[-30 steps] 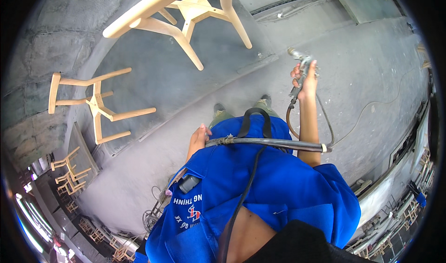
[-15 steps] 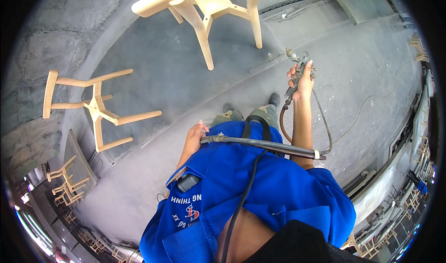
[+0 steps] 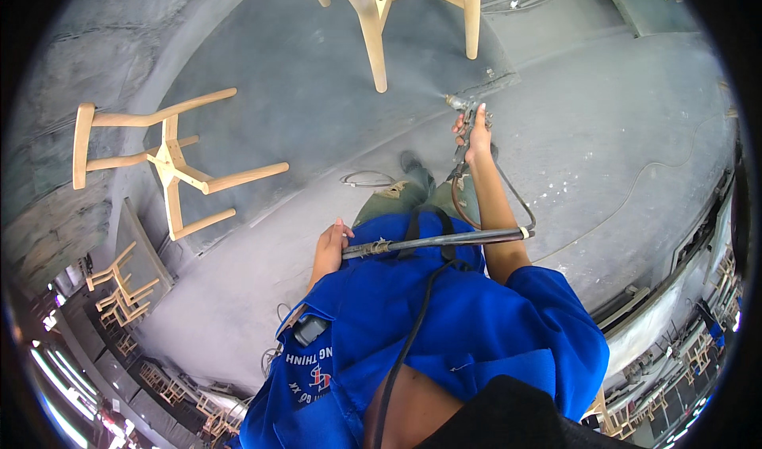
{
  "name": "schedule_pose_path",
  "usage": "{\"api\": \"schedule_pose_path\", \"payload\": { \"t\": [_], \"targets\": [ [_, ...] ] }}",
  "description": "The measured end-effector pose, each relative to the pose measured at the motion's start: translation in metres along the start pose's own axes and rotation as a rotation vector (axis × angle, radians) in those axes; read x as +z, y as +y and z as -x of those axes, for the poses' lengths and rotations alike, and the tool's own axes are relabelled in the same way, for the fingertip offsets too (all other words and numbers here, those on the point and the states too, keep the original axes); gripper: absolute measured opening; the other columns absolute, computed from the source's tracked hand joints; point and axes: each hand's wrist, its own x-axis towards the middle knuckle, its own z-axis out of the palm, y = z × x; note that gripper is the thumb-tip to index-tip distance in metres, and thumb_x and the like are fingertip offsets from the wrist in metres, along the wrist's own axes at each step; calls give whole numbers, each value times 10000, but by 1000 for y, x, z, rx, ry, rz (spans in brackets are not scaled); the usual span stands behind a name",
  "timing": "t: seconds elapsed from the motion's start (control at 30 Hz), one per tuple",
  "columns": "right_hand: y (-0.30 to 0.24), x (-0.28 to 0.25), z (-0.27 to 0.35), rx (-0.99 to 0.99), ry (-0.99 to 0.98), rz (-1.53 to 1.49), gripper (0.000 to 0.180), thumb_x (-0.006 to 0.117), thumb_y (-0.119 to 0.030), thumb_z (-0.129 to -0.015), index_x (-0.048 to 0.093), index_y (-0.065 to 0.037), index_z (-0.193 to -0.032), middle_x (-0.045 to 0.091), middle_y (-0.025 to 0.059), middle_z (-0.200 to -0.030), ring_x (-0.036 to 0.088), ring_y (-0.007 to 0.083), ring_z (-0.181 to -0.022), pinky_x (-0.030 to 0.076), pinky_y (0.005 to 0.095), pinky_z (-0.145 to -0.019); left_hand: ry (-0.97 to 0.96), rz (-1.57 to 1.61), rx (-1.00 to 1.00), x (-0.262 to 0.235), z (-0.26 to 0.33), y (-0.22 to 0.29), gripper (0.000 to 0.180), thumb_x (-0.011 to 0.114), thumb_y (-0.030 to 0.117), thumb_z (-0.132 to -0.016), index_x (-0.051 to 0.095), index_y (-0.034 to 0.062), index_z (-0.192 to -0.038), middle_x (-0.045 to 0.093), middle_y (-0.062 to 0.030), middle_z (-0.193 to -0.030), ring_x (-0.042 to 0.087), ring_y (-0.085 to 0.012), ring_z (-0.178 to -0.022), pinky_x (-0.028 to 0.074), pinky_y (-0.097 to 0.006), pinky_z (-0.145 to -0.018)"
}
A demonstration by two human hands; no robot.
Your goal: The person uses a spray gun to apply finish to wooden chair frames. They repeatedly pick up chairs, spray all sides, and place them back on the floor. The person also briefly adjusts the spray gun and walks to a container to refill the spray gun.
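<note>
My right hand (image 3: 478, 143) is wrapped round a spray gun (image 3: 468, 113), held out ahead of me at the right. Its nozzle points left toward the legs of a pale wooden chair (image 3: 370, 32) at the top, apart from them; a faint mist leaves it. Two thin hoses run from the gun's grip back to a bundle of hoses (image 3: 444, 240) crossing my waist. At the bundle's left end my left hand (image 3: 327, 248) is closed round it, fingers partly curled. The far chair is cut off by the picture's edge.
Another pale chair frame (image 3: 168, 162) is tipped on the dark surface at the left. Smaller chairs (image 3: 123, 286) stand farther off at lower left. A thin hose (image 3: 611, 225) trails across the grey floor at right. A raised ledge (image 3: 671, 298) borders that side.
My right hand and the spray gun have moved left, nearer the far chair's legs, and mist now shows at the nozzle. My view has shifted; my left hand stays at the hoses.
</note>
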Motion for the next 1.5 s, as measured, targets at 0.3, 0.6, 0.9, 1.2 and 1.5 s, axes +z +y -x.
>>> {"api": "schedule_pose_path", "payload": {
  "t": [0.3,0.6,0.9,1.2,1.5],
  "targets": [
    [-18,8,33,20,27,80,580,459,-641,-995,597,-85,-905,556,8,-655,580,142,-577,318,255,-435,8,123,-65,-5,2,6,582,409,577,-1028,625,53,-900,462,9,-517,352,-82,-438,228,-286,-440],
    [-173,61,224,-381,-458,-172,737,337,-723,-980,565,-25,-1047,528,45,-722,582,170,-700,324,199,-375,-167,266,137,25,-31,26,529,438,502,-1050,649,51,-874,476,27,-610,391,-69,-560,303,-267,-522],
    [-257,145,324,-933,-568,805,582,530,-573,-992,653,-4,-1017,602,19,-708,577,85,-616,329,194,-420,-293,199,400,70,-68,63,544,421,508,-1054,648,46,-877,494,16,-618,431,-89,-587,330,-271,-560],
    [-354,99,331,-1128,205,833,556,561,-547,-988,664,-4,-1045,584,-9,-708,558,63,-614,269,197,-421,-301,321,457,75,-83,90,406,480,417,-1055,641,64,-937,569,4,-699,523,-88,-651,409,-247,-603],
    [-356,-3,291,-1159,294,614,500,537,-521,-1004,693,-47,-1034,640,-3,-745,486,37,-578,298,202,-463,271,515,1347,-9,-123,341,611,485,382,-1061,335,10,-1521,443,-137,-1501,434,-248,-1377,356,-443,-1128]
  ]
}}
